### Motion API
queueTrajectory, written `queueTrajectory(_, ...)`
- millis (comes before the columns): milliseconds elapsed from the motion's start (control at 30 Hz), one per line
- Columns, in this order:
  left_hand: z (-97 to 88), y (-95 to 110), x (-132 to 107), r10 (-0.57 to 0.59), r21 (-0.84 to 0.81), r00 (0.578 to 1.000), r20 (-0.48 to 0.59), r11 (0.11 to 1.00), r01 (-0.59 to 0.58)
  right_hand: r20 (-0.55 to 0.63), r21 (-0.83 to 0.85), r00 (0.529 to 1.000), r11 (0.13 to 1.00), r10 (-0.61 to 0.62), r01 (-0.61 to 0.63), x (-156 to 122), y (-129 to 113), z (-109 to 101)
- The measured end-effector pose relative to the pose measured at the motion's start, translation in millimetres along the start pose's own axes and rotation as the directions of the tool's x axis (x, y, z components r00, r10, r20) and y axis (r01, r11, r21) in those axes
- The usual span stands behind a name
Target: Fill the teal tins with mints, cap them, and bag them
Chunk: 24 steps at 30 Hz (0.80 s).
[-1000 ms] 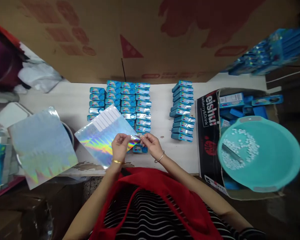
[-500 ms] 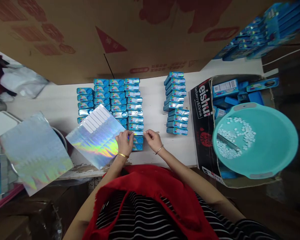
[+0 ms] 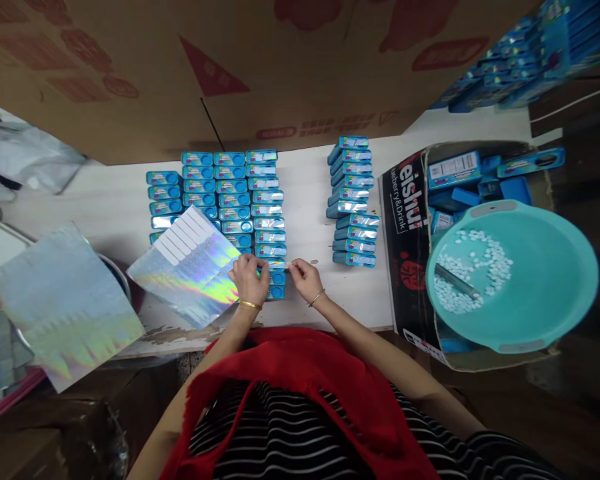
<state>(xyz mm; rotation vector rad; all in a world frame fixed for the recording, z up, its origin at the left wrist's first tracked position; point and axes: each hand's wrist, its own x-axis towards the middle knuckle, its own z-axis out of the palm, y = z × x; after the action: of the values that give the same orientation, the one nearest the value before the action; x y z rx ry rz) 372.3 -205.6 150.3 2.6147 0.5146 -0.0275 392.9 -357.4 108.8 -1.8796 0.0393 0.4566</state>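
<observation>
A small shiny sticker strip (image 3: 278, 265) stretches between my hands, lying over the end of a blue box in the right-hand column. My left hand (image 3: 250, 280) pinches its left end. The fingertips of my right hand (image 3: 306, 280) are closed on the right end. Rows of small blue boxes (image 3: 231, 186) stand in columns in front of me, and those in the right column carry shiny strips above my hands. Left of my left hand, a holographic sticker sheet (image 3: 195, 267) with several bare white strips rests partly over the boxes.
Another holographic sheet (image 3: 67, 307) lies at the left. More blue boxes (image 3: 353, 177) form a column to the right. A turquoise basin (image 3: 540, 280) with white pellets sits on an open carton (image 3: 405, 247) of blue boxes. A large cardboard box (image 3: 150, 87) stands behind.
The view has shifted slightly. Both hands stay at the same box, with the strip still held between them.
</observation>
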Motion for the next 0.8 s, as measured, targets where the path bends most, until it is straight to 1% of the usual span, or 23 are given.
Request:
queueTrajectory(100, -0.1, 1, 1, -0.009, 0.038, 1.0, 0.018, 0.999, 0.009, 0.021, 0.013, 1.0, 1.0, 0.011, -0.011, 2, 7, 4)
queueTrajectory(200, -5.4, -1, 2, -0.021, 0.048, 1.0, 0.004, 0.999, 0.021, -0.002, 0.021, 0.999, 0.999, 0.037, -0.037, 0, 11, 5)
queueTrajectory(233, -8.0, -2, 1, 0.004, 0.05, 1.0, 0.01, 0.999, -0.005, -0.023, 0.015, 0.999, 0.999, 0.032, -0.031, -2, 11, 4)
queueTrajectory(300, -12.8, -8, -2, 0.102, 0.07, 0.993, 0.063, 0.992, -0.106, -0.044, -0.024, 0.999, 0.999, -0.03, 0.029, -8, 10, 2)
queueTrajectory(367, -14.2, -14, -8, 0.199, 0.102, 0.969, 0.144, 0.971, -0.215, 0.009, -0.083, 0.991, 0.987, -0.134, 0.135, -15, 10, 0)
queueTrajectory(433, -11.4, -16, -15, 0.241, 0.131, 0.949, 0.202, 0.954, -0.27, 0.118, -0.146, 0.972, 0.964, -0.204, 0.22, -20, 14, 1)
queueTrajectory(467, -9.0, -16, -17, 0.25, 0.138, 0.943, 0.218, 0.949, -0.283, 0.177, -0.204, 0.962, 0.948, -0.209, 0.244, -21, 17, 1)
queueTrajectory(533, -5.5, -15, -20, 0.267, 0.132, 0.937, 0.227, 0.945, -0.301, 0.263, -0.359, 0.949, 0.895, -0.174, 0.264, -21, 24, 0)
queueTrajectory(600, -8.2, -18, -16, 0.305, 0.095, 0.932, 0.198, 0.94, -0.327, 0.3, -0.48, 0.946, 0.837, -0.126, 0.263, -18, 29, -4)
queueTrajectory(633, -13.5, -23, -12, 0.33, 0.067, 0.929, 0.167, 0.936, -0.344, 0.29, -0.51, 0.95, 0.821, -0.117, 0.257, -16, 30, -6)
queueTrajectory(667, -21.6, -33, -5, 0.348, 0.04, 0.93, 0.117, 0.934, -0.354, 0.254, -0.52, 0.959, 0.818, -0.129, 0.248, -13, 27, -9)
queueTrajectory(700, -32.6, -47, 3, 0.346, 0.018, 0.937, 0.049, 0.938, -0.347, 0.2, -0.516, 0.967, 0.822, -0.158, 0.241, -10, 22, -11)
queueTrajectory(733, -46.0, -65, 12, 0.314, 0.005, 0.949, -0.032, 0.949, -0.314, 0.139, -0.509, 0.97, 0.825, -0.201, 0.244, -7, 14, -12)
queueTrajectory(767, -60.9, -86, 21, 0.249, -0.003, 0.962, -0.112, 0.968, -0.251, 0.08, -0.493, 0.964, 0.83, -0.254, 0.26, -3, 4, -11)
queueTrajectory(800, -76.3, -110, 30, 0.147, -0.004, 0.971, -0.186, 0.989, -0.15, 0.036, -0.47, 0.949, 0.832, -0.314, 0.294, 1, -9, -8)
